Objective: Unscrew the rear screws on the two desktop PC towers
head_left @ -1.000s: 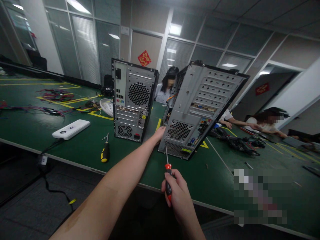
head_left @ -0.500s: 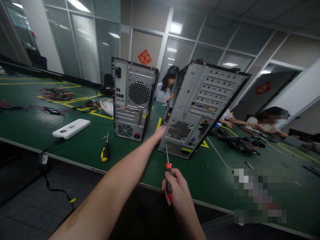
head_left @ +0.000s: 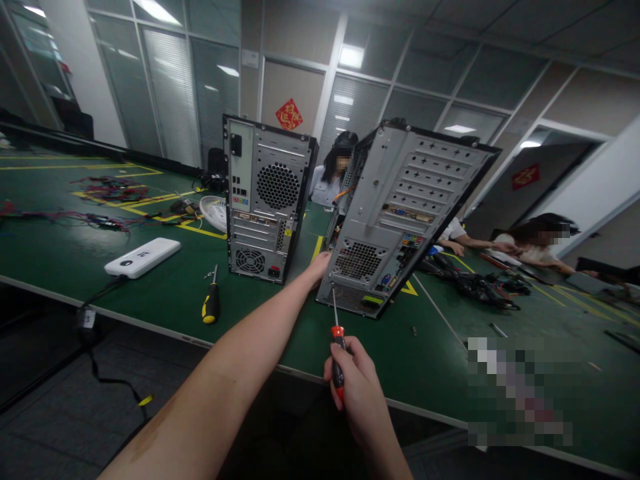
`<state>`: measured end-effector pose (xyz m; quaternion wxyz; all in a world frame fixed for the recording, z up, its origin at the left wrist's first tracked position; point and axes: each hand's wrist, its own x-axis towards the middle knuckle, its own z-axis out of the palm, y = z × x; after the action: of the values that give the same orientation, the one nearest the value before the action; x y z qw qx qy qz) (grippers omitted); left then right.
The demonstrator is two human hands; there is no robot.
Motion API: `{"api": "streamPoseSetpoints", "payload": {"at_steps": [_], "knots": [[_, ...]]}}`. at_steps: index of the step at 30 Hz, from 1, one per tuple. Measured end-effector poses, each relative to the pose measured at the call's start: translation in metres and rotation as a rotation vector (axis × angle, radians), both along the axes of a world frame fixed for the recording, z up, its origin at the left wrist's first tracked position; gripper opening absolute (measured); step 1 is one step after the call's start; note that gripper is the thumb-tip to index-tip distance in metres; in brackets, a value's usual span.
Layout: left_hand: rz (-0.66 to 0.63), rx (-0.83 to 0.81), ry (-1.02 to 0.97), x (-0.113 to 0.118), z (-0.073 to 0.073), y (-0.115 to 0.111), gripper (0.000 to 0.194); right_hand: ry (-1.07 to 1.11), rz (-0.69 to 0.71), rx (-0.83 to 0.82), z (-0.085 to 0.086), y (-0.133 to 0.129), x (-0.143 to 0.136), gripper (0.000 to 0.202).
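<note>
The larger computer case (head_left: 370,200) stands on the green table with its back panel facing me. My right hand (head_left: 356,380) is wrapped round a red and black screwdriver (head_left: 339,360), whose tip meets the lower left corner of that panel. At the case's left side is my left hand (head_left: 320,267); its fingers are hidden behind the case edge. A second computer case (head_left: 270,200) stands upright to the left, apart from the first. A yellow and black screwdriver (head_left: 211,303) lies in front of it.
A white power bank (head_left: 143,258) with a cable lies at left, near the table edge (head_left: 190,339). Behind it are thin wires (head_left: 113,190) and a white round basket (head_left: 215,212). Black cables (head_left: 470,283) lie at right. Two people sit across the table.
</note>
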<state>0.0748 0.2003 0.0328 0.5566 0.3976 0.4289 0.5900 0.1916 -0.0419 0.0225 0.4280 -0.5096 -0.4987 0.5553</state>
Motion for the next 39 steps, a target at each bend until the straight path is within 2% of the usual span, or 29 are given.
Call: {"api": "streamPoseSetpoints", "payload": {"at_steps": [15,24,32,39], "knots": [[-0.005,0.013,0.001,-0.0003,-0.0038,0.003,0.017,-0.041,-0.023,0.015,0.0029,0.0006,-0.0009,0.038],[-0.002,0.014,0.006,0.0007,-0.0045,0.004,0.024,-0.019,-0.027,0.014,0.0043,-0.0011,-0.001,0.038],[-0.015,0.003,-0.014,0.0006,-0.0049,0.005,0.022,-0.109,-0.038,0.06,0.0005,0.0012,0.0011,0.032],[-0.029,-0.008,-0.023,0.0001,-0.0051,0.0045,0.023,-0.049,-0.033,0.022,0.0029,0.0017,0.0012,0.038]]}}
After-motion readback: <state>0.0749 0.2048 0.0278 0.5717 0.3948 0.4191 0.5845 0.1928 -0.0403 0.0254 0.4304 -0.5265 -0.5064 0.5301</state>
